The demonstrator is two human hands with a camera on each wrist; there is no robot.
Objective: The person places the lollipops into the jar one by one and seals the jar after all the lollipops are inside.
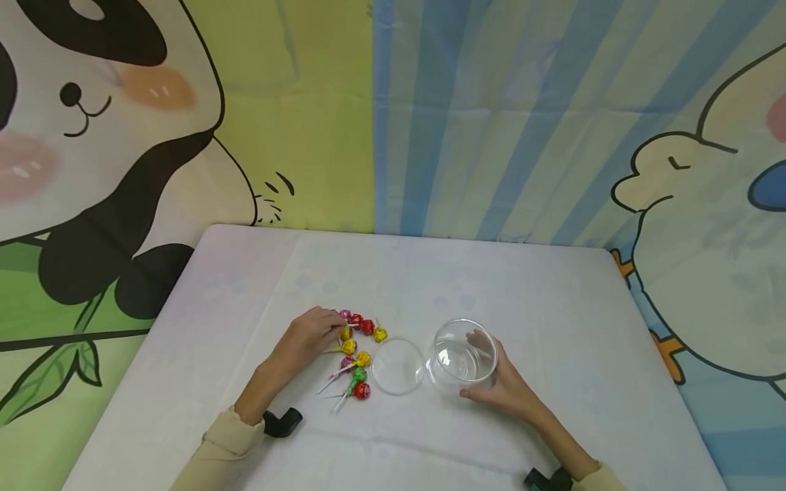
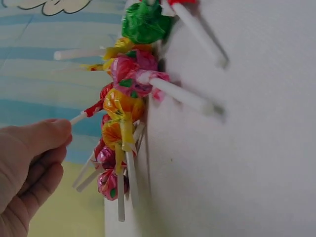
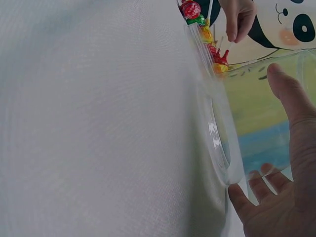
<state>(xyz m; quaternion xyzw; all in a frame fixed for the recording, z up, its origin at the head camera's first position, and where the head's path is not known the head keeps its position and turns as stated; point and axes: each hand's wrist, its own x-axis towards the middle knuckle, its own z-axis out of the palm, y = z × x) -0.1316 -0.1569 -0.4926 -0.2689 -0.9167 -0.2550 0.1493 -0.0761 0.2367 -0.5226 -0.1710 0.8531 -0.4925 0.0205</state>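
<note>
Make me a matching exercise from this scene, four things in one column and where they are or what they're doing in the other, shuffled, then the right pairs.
1. Left hand
2. Right hand
3. Clear round lid
4. Green lollipop

A. Flat on the table, left of the jar
B. Pinching a white stick
C. Right beside a red lollipop
D. Curled around the jar

Pairs: 1-B, 2-D, 3-A, 4-C

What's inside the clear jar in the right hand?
Nothing shows inside the jar; its bottom is visible through the open top. The lollipops are outside it. In the right wrist view, the right hand hides part of the jar's wall.
</note>
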